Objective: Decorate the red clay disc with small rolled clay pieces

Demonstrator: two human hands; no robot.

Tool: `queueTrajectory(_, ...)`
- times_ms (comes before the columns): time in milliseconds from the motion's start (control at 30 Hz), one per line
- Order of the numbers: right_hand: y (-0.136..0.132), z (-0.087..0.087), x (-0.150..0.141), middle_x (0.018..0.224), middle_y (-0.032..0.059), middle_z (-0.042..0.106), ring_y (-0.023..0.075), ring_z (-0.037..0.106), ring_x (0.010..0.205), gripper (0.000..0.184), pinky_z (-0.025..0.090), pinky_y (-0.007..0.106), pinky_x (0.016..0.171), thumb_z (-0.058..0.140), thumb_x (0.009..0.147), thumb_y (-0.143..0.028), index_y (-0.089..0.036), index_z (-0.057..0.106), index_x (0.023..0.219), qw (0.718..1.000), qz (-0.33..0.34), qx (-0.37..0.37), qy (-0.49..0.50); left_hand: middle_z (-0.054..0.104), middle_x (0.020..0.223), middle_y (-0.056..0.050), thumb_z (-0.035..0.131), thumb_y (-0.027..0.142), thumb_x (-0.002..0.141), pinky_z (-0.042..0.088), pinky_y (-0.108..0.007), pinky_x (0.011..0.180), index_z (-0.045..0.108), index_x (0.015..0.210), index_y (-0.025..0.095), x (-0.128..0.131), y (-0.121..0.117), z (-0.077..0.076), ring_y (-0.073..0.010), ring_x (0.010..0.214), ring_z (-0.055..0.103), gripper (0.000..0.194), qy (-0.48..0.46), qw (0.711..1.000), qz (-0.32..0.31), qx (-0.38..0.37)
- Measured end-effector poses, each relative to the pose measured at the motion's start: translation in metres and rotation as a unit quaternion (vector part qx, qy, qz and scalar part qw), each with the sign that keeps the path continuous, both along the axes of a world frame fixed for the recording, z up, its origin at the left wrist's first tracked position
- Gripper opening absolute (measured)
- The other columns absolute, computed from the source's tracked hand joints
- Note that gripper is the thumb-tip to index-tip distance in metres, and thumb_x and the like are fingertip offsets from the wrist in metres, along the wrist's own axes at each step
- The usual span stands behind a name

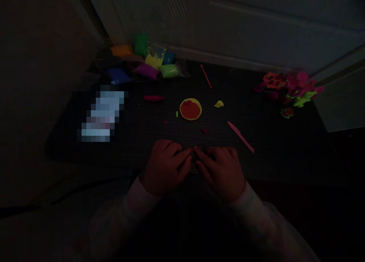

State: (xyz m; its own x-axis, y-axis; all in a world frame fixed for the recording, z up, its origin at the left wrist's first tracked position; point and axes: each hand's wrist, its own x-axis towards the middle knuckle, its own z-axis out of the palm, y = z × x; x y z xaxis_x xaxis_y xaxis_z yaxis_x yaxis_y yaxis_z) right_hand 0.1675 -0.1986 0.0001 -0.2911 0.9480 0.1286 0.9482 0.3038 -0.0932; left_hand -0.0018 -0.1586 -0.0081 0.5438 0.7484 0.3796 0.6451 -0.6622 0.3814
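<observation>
My left hand (168, 165) and my right hand (221, 169) rest at the table's near edge, index fingertips almost meeting. Between those tips is a small red piece of modelling clay (192, 149), partly hidden, pinched from both sides. The other fingers of each hand are curled. Just beyond lies a flat round clay piece (190, 110), red inside with a yellow rim. Around it are a small green clay bit (176, 114), red crumbs (204, 131) and a yellow clay lump (219, 104). A pink plastic knife (241, 137) lies right of my right hand.
Bags of coloured clay (146, 70) crowd the back left of the dark table (137, 140). A red clay roll (154, 98) and a thin pink tool (205, 76) lie farther back. Bright clay flowers (298, 85) stand right; a blurred-out glowing rectangle (104, 115) is at left.
</observation>
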Motion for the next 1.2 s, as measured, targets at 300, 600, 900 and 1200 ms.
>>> queueTrajectory(300,0.000,-0.001,0.004,0.082,0.0047,0.054,0.0164,0.046,0.076,0.036,0.030,0.033,0.067,0.039,0.084,-0.032,-0.021,0.050,0.116,0.998,0.005,-0.006,0.065,0.057,0.072,-0.005,0.048,0.025,0.078,0.038,-0.036,0.067,0.064,0.091,0.018,0.001,0.001,0.002,-0.0188,0.072,0.047,0.022,0.013,1.000,-0.001,-0.010)
queueTrajectory(600,0.002,0.002,-0.004,0.084,0.0053,0.053,0.0179,0.044,0.075,0.037,0.027,0.034,0.067,0.040,0.082,-0.037,-0.029,0.048,0.118,1.000,-0.004,-0.016,0.012,0.057,0.072,-0.005,0.048,0.020,0.077,0.040,-0.035,0.067,0.064,0.077,0.015,0.001,0.001,0.000,-0.0182,0.072,0.048,0.017,-0.026,0.999,0.026,-0.022)
queueTrajectory(900,0.003,0.003,-0.004,0.085,0.0056,0.053,0.0182,0.043,0.076,0.037,0.027,0.034,0.067,0.038,0.083,-0.038,-0.028,0.049,0.117,0.999,0.002,-0.029,0.013,0.057,0.072,-0.005,0.047,0.021,0.078,0.039,-0.035,0.066,0.063,0.080,0.015,0.002,0.002,0.000,-0.0180,0.071,0.048,0.017,-0.023,0.999,0.033,-0.025)
queueTrajectory(1200,0.002,0.000,0.002,0.087,0.0062,0.054,0.0177,0.046,0.079,0.039,0.031,0.034,0.069,0.037,0.085,-0.033,-0.022,0.045,0.121,0.997,0.009,-0.029,0.068,0.057,0.073,-0.005,0.048,0.021,0.078,0.038,-0.034,0.066,0.063,0.087,0.015,0.003,0.002,-0.002,-0.0178,0.071,0.048,0.019,-0.021,0.999,0.030,-0.013)
